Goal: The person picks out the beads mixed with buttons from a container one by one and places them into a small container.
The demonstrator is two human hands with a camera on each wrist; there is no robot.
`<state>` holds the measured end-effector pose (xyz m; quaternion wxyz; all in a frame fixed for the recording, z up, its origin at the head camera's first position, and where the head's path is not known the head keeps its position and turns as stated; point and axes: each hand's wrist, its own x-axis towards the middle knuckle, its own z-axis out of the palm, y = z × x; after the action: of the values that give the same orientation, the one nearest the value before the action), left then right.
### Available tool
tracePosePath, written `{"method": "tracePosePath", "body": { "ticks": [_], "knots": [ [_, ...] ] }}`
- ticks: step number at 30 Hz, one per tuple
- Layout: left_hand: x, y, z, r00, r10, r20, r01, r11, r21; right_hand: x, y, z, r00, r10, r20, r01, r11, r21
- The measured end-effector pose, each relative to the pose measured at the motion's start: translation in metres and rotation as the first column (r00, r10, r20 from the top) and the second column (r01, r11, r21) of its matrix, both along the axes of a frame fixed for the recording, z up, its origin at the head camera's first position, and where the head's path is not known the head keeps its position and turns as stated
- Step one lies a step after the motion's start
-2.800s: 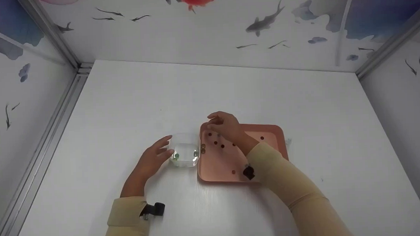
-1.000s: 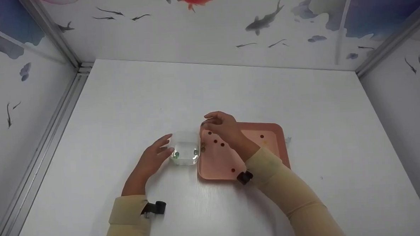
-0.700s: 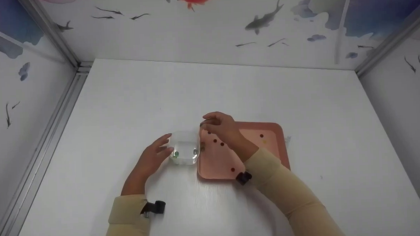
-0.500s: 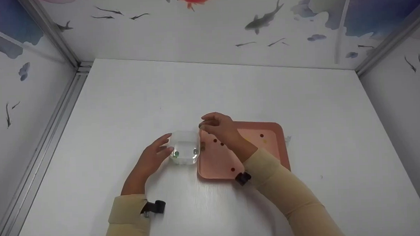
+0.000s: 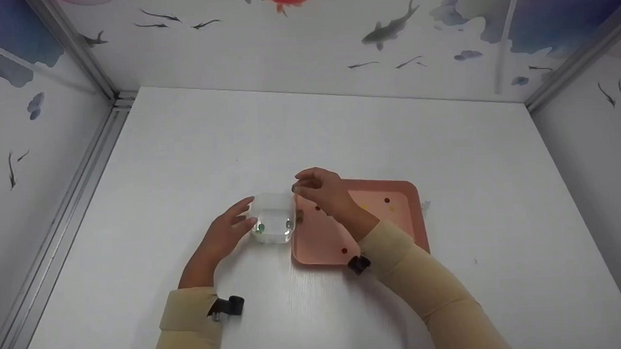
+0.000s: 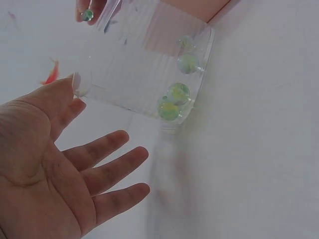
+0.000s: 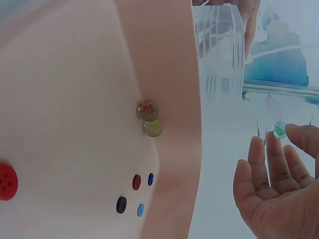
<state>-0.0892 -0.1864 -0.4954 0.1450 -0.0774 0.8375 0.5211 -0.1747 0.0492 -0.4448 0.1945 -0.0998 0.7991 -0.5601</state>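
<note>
My right hand (image 5: 321, 188) pinches a clear glass marble (image 7: 279, 130) with green swirls between thumb and fingertip. It is over the far left corner of the pink tray (image 5: 319, 247), close to a clear plastic container (image 6: 134, 64). Spread fingers of my left hand (image 5: 224, 235) stand at the container's left side, thumb at its rim. Several green-yellow marbles (image 6: 178, 93) lie inside the container. Against the tray's left wall rest two more marbles, one with orange (image 7: 147, 110) and one with yellow (image 7: 152, 128).
Several buttons lie in the tray, among them a large red one (image 7: 7, 181), a black one (image 7: 121, 204) and a light blue one (image 7: 140, 209). A small clear object (image 5: 426, 207) sits beyond the tray's right edge. Printed walls (image 5: 284, 55) enclose the white table (image 5: 193, 132).
My right hand has shifted left across the tray's far corner toward the container, carrying the pinched marble. My left hand stays at the container.
</note>
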Motion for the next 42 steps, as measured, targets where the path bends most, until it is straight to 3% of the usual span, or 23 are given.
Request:
{"method": "tracePosePath", "body": {
  "ticks": [9,22,30,42],
  "knots": [
    [-0.001,0.001,0.0,1.0,0.002,0.011,-0.002,1.0,-0.028,0.003,-0.006,-0.003,0.998,0.024,-0.062,-0.027,0.999,-0.04],
    [-0.001,0.003,-0.001,1.0,0.014,0.004,-0.014,0.999,-0.037,0.01,-0.012,-0.003,0.987,0.099,-0.124,-0.089,0.992,0.089],
    [0.0,0.003,0.0,1.0,0.015,0.013,-0.014,1.0,-0.025,0.013,-0.017,-0.003,0.957,0.181,-0.228,-0.146,0.976,0.164],
    [0.001,0.0,-0.001,1.0,0.001,-0.011,-0.001,1.0,0.018,0.016,-0.023,-0.002,0.935,0.257,-0.244,-0.217,0.959,0.18]
  ]
}}
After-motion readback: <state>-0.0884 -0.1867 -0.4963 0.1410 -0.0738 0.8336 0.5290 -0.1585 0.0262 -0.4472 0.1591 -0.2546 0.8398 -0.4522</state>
